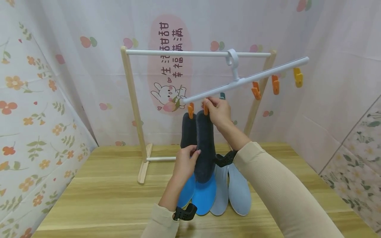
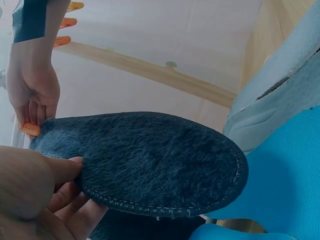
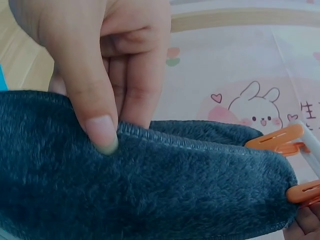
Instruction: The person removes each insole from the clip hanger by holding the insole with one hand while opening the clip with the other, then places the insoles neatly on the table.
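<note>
A dark fuzzy insole [image 1: 205,148] hangs upright below the low left end of a tilted white hanger [image 1: 214,91]. My left hand [image 1: 186,162] pinches its left edge between thumb and fingers, about midway down. At its top, my right hand [image 1: 220,114] pinches an orange clip [image 1: 205,109], which overlaps the insole's end. In the right wrist view the clip [image 3: 304,192] sits over the insole's tip, with only some right fingers showing below. Just left, a second dark insole [image 1: 188,129] hangs from another orange clip [image 1: 190,111], partly behind the first.
The hanger hooks over the white rail [image 1: 178,53] of a wooden-legged rack [image 1: 134,96]. Orange clips [image 1: 275,85] and a yellow clip [image 1: 298,78] hang at its higher right end. Blue insoles [image 1: 203,198] and grey insoles [image 1: 239,188] are below, over the wooden table [image 1: 104,198].
</note>
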Motion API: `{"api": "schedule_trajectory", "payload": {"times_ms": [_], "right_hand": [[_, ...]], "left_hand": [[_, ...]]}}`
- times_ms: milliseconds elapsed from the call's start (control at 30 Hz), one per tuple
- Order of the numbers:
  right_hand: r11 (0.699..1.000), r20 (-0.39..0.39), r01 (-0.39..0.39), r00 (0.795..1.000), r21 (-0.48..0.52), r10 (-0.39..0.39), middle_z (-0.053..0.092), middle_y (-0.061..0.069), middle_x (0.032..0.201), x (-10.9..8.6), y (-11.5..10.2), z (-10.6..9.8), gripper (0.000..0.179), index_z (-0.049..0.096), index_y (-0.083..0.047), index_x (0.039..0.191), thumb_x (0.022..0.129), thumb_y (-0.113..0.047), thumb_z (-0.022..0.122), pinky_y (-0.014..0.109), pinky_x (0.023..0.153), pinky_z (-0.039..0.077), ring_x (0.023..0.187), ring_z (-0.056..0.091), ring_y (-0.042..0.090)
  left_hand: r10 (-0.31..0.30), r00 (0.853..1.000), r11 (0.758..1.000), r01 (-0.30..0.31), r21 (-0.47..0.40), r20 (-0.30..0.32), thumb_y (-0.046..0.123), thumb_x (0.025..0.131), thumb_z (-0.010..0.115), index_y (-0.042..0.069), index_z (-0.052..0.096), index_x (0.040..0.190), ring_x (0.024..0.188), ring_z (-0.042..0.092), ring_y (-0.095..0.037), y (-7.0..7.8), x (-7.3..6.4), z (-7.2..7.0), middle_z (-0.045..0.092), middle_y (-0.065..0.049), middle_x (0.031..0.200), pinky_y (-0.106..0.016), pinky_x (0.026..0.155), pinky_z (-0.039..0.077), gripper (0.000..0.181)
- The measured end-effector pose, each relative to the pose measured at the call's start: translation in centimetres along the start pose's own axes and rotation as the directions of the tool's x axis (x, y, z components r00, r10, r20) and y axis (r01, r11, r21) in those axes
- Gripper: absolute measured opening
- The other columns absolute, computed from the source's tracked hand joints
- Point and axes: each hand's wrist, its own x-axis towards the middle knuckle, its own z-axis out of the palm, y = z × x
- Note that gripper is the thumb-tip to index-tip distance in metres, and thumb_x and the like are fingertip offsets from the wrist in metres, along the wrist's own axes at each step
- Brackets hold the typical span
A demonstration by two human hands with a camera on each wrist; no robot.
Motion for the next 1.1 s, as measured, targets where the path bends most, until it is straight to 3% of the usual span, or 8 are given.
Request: {"api": "schedule_trajectory", "payload": {"times_ms": [267, 433, 567, 700, 800, 933, 1100], "right_hand": [[1.000, -0.005, 0.026, 1.000, -0.006, -0.026, 0.073, 0.014, 0.115, 0.4, 0.1, -0.2, 0.037, 0.069, -0.007, 0.128, 0.105, -0.032, 0.055, 0.040, 0.101, 0.055, 0.103, 0.063, 0.021], [0.999, -0.003, 0.026, 1.000, -0.024, -0.026, 0.073, 0.014, 0.115, 0.5, 0.3, -0.3, 0.038, 0.069, -0.007, 0.128, 0.105, -0.033, 0.055, 0.040, 0.104, 0.053, 0.105, 0.062, 0.020], [0.999, -0.003, 0.034, 0.999, -0.032, -0.035, 0.074, 0.014, 0.113, 0.3, 0.4, -0.3, 0.037, 0.071, -0.006, 0.125, 0.105, -0.033, 0.056, 0.033, 0.092, 0.051, 0.100, 0.060, 0.019], [0.998, -0.006, 0.047, 0.999, -0.050, -0.048, 0.075, 0.015, 0.112, 0.1, 0.3, -0.3, 0.035, 0.072, -0.006, 0.122, 0.105, -0.032, 0.056, 0.029, 0.089, 0.051, 0.103, 0.064, 0.018], [0.996, 0.000, 0.066, 0.998, -0.056, -0.066, 0.075, 0.012, 0.099, 0.0, 0.3, -0.4, 0.036, 0.074, -0.004, 0.117, 0.105, -0.032, 0.056, 0.027, 0.076, 0.048, 0.091, 0.062, 0.019], [0.996, 0.006, 0.072, 0.997, -0.055, -0.071, 0.073, 0.013, 0.097, 0.1, 0.4, -0.6, 0.036, 0.074, -0.003, 0.116, 0.105, -0.032, 0.056, 0.026, 0.065, 0.037, 0.082, 0.055, 0.016], [0.998, 0.020, 0.049, 0.999, -0.043, -0.048, 0.074, 0.017, 0.112, 0.2, 0.4, -0.6, 0.037, 0.070, -0.004, 0.126, 0.105, -0.032, 0.055, 0.024, 0.073, 0.041, 0.090, 0.057, 0.015]], "left_hand": [[0.007, 0.999, 1.000, -0.007, -0.003, 0.034, 0.011, 0.100, 0.064, -0.001, 0.073, 0.113, 0.090, 0.067, -0.023, 0.4, -0.5, -0.5, 0.074, -0.015, 0.104, -0.036, 0.077, 0.059, 0.020], [-0.032, 0.998, 0.999, 0.033, -0.004, 0.050, 0.011, 0.100, 0.063, 0.000, 0.072, 0.116, 0.093, 0.069, -0.023, 0.6, -1.0, -1.0, 0.075, -0.014, 0.107, -0.037, 0.081, 0.061, 0.021], [-0.047, 0.997, 0.999, 0.048, -0.005, 0.062, 0.012, 0.100, 0.063, 0.000, 0.072, 0.117, 0.094, 0.068, -0.022, 0.6, -1.3, -1.7, 0.075, -0.014, 0.108, -0.036, 0.080, 0.060, 0.022], [-0.051, 0.996, 0.999, 0.052, -0.016, 0.071, 0.013, 0.101, 0.062, 0.000, 0.070, 0.120, 0.096, 0.068, -0.024, 0.7, -1.5, -2.7, 0.074, -0.015, 0.110, -0.036, 0.080, 0.060, 0.024], [-0.060, 0.995, 0.998, 0.062, -0.027, 0.081, 0.014, 0.102, 0.061, 0.000, 0.068, 0.124, 0.103, 0.069, -0.027, 0.9, -1.6, -3.6, 0.072, -0.016, 0.115, -0.039, 0.085, 0.060, 0.027], [-0.059, 0.994, 0.998, 0.062, -0.030, 0.092, 0.015, 0.102, 0.060, -0.002, 0.066, 0.128, 0.113, 0.068, -0.033, 1.0, -1.6, -4.7, 0.070, -0.018, 0.121, -0.042, 0.093, 0.059, 0.031], [-0.065, 0.994, 0.997, 0.069, -0.037, 0.092, 0.015, 0.102, 0.060, -0.004, 0.064, 0.129, 0.117, 0.067, -0.036, 1.0, -1.6, -6.2, 0.069, -0.020, 0.124, -0.044, 0.097, 0.057, 0.033]]}}
